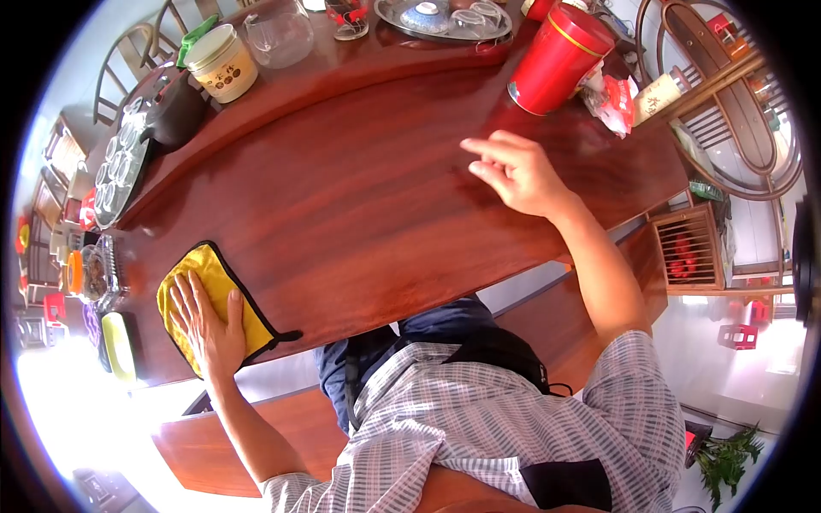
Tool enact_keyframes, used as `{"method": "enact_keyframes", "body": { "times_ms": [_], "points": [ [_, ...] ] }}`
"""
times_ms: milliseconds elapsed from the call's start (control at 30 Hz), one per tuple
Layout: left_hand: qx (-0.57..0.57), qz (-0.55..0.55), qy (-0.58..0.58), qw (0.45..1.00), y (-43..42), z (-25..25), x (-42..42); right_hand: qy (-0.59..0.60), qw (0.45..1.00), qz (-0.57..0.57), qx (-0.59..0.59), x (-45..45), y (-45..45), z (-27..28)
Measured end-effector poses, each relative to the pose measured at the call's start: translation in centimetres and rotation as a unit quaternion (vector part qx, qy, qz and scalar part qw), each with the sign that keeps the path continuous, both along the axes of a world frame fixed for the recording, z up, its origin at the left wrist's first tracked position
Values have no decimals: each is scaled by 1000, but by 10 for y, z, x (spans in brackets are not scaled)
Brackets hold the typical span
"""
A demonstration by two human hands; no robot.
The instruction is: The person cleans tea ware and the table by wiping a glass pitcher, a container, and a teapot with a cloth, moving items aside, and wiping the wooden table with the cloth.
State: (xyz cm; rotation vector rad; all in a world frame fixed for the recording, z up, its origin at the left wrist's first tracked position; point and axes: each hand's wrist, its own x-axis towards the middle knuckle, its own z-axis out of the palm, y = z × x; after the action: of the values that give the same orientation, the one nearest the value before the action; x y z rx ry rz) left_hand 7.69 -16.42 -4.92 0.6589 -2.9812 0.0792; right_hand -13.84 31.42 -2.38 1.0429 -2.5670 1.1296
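My left hand [208, 329] lies flat on a yellow cloth [221, 275] with black edging, fingers spread. The cloth rests on the polished reddish-brown wooden table [342, 205], near its front left corner, and a black loop sticks out at its right. Above the right half of the table hovers my right hand [517, 175], holding nothing. Its index finger and thumb point left, apart from each other, while the other fingers are loosely bent. Nearest to this hand stands a red canister [560, 60] with a gold band.
Along the raised back ledge are a dark teapot [175, 111], a lidded jar [222, 64], a glass jug [280, 38] and a metal tray [389, 19] with cups. Several glasses sit on a left tray [128, 175]. A red-and-white packet [614, 107] lies at right. A bench [256, 419] is below.
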Motion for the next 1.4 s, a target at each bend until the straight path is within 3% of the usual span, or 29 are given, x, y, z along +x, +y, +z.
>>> {"method": "enact_keyframes", "body": {
  "times_ms": [133,233,267,400,667,900,1400],
  "points": [
    [-5,-52,-6,999,1,-2,-8,38,986,-105,-122,-4,41,-13],
    [21,-147,5,989,25,4,-31,80,974,-191,-90,-7,79,-20],
    [26,-181,6,983,35,7,-44,37,972,-221,-76,-9,98,-28],
    [17,-290,1,957,96,12,-112,98,965,-243,-3,2,129,-19],
    [89,-571,86,811,249,-4,-275,122,960,-251,22,10,147,-36],
    [146,-581,57,798,332,-4,-355,94,964,-249,21,8,149,-33],
    [114,-542,48,831,365,-3,-355,97,962,-252,30,10,145,-28]
  ]
}}
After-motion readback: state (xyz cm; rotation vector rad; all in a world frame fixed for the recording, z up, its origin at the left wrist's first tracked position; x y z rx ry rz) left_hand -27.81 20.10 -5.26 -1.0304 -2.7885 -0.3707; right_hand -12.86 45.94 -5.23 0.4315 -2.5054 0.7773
